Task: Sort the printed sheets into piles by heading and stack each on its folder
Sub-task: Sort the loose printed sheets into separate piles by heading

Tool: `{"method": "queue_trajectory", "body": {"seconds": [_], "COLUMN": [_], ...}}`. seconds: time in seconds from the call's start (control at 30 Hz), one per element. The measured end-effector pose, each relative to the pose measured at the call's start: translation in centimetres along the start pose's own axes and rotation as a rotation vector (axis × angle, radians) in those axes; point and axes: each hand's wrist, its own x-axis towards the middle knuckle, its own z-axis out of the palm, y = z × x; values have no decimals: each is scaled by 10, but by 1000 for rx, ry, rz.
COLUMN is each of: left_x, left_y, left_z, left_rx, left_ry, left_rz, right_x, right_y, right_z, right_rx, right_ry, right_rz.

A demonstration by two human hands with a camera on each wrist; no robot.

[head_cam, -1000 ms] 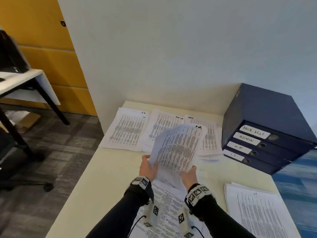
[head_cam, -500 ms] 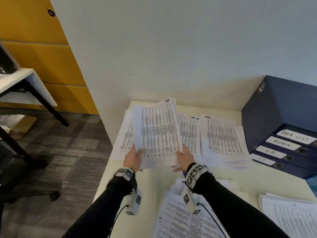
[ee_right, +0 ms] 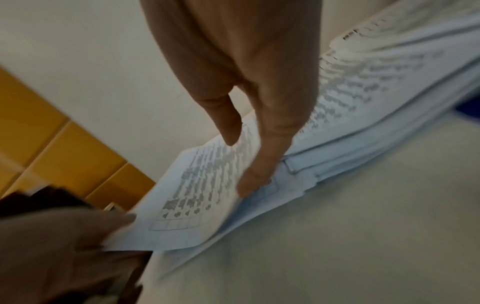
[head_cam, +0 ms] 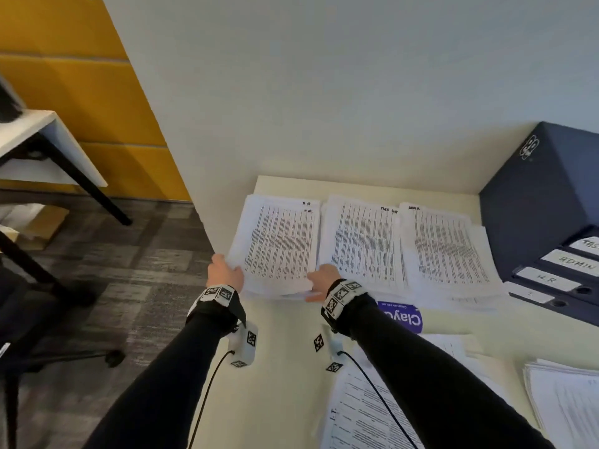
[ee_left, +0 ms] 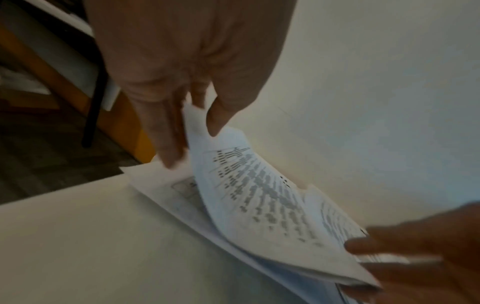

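Surface: cream top set against the wall, carrying three sorted piles along the far edge.

Drawer unit: dark blue, at the far right, labels reading ADMIN and H.R. among others; just beside the right pile.

Piles, left to right: HR pile, Task List pile, Admin pile. The edges of neighbouring piles touch or overlap. Folders under them are not visible in the head view.

Unsorted sheets: near edge of the surface, more at the far right corner.

Held sheets: a thin batch, curved upward, lying partly on the HR pile.

Left hand: thumb and fingers pinching the batch's near-left corner. Right hand: thumb on top and fingers beneath the near-right edge, also pinching.

Risks:
1. HR pile overhangs the surface's left edge. If released w/o squaring, top sheets may slide to the floor.
2. Batch is bowed; trapped air may let sheets skate sideways onto the Task List pile, giving mixed headings.
3. Fingers under the edge may drag lower sheets out on withdrawal.
4. Misaligned corners hide the heading, making later checks slower.
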Motion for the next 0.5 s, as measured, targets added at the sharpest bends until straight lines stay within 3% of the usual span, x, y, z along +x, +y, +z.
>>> {"method": "queue_trajectory", "body": {"seconds": [0.07, 0.17, 0.27, 0.4, 0.5], "left_x": [-18, -53, -106, -169, -196], "left_y": [8, 20, 23, 20, 2], "left_z": [4, 22, 52, 98, 125], "left_rx": [154, 143, 84, 321, 476], "left_ry": [64, 82, -102, -433, -502], "left_rz": [89, 395, 612, 601, 469], "right_x": [-12, -32, -67, -112, -139], "right_y": [18, 53, 100, 166, 210], "right_z": [-6, -24, -38, -38, -31], "right_rx": [205, 369, 443, 136, -195], "right_ry": [59, 83, 18, -94, -89], "right_rz": [39, 55, 107, 140, 100]}}
